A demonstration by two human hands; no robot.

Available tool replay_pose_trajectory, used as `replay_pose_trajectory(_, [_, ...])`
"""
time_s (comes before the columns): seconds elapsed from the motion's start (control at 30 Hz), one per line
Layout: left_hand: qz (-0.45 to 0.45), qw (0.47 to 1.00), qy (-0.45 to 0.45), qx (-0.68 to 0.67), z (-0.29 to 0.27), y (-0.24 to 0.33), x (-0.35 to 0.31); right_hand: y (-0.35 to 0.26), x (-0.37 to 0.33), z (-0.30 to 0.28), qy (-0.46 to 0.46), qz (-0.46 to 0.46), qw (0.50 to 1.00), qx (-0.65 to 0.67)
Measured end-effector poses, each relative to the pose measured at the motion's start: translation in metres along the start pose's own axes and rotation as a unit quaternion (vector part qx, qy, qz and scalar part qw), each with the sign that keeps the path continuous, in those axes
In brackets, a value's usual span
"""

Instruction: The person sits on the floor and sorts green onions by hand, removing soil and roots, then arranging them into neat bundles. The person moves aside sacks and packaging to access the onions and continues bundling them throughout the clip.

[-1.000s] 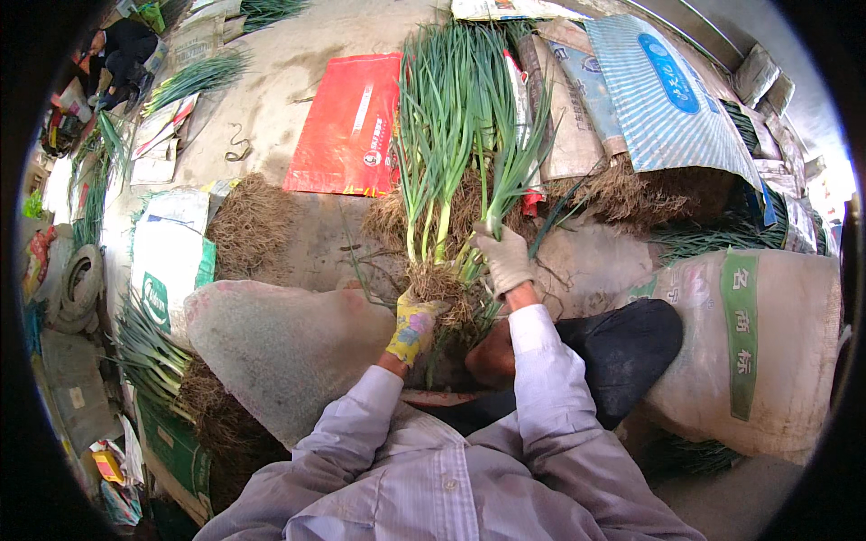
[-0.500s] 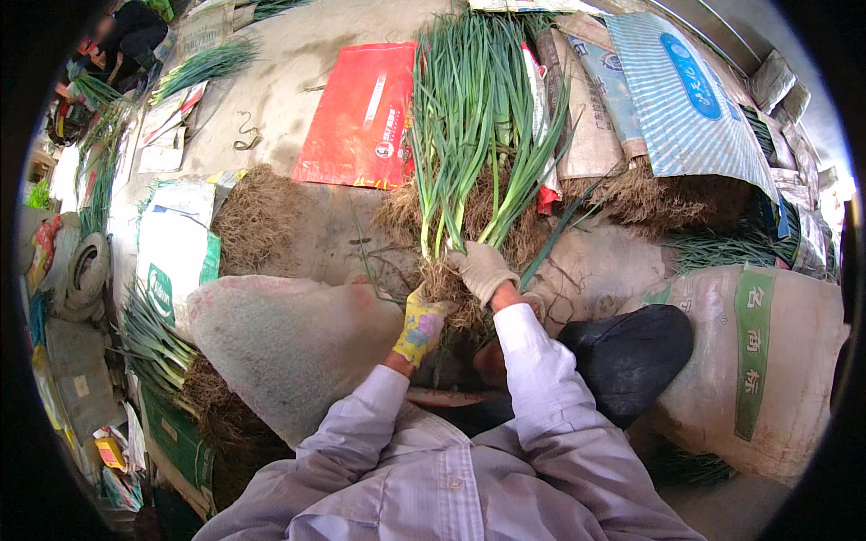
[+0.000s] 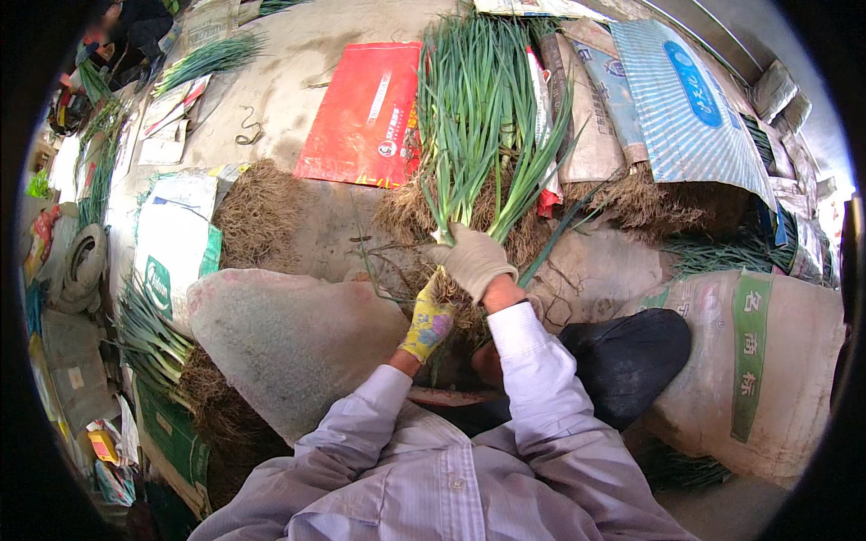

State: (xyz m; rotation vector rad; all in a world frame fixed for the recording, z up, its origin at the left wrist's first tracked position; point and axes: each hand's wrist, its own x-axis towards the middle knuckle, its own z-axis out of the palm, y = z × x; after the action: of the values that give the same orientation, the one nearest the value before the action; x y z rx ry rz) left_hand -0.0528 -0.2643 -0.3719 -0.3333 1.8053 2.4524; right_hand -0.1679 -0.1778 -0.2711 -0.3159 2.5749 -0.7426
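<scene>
In front of me a bunch of green onions (image 3: 462,171) lies with its leaves pointing away and its pale bases toward me. My right hand (image 3: 475,261), in a beige glove, is closed around the stalks just above the roots. Just below it, my left hand (image 3: 429,322), in a yellow flowered glove, is closed at the shaggy roots (image 3: 448,287). The glove and roots partly hide its fingertips. More green onions, with brown roots (image 3: 401,213), lie under and behind the held bunch.
A red sack (image 3: 361,117) lies left of the leaves; a blue-striped sack (image 3: 690,104) covers rooted bundles at right. A grey cloth-like cover (image 3: 289,338) and a pale sack (image 3: 749,361) flank me. Another person (image 3: 135,36) is at far left.
My right hand has shifted slightly left and wrapped further over the stalk bases, drawing the spread stalks together. My left hand has moved a little to the right at the roots.
</scene>
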Motion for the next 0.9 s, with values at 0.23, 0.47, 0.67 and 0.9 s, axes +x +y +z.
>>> replay_pose_trajectory(0.23, [-0.014, 0.999, 0.032, -0.020, -0.007, -0.005, 0.002, -0.015, -0.033, 0.011, -0.070, -0.044, 0.983, -0.165])
replay_pose_trajectory(0.47, [-0.052, 0.997, -0.020, -0.055, -0.008, -0.003, -0.005, 0.006, -0.059, -0.012, -0.059, -0.118, 0.991, 0.003])
replay_pose_trajectory(0.67, [-0.273, 0.908, 0.063, -0.312, -0.019, 0.025, -0.005, -0.031, -0.101, -0.019, -0.154, -0.060, 0.940, 0.298])
replay_pose_trajectory(0.9, [-0.191, 0.945, 0.041, -0.264, -0.012, 0.038, 0.007, 0.013, -0.105, -0.085, 0.333, 0.025, 0.743, 0.580])
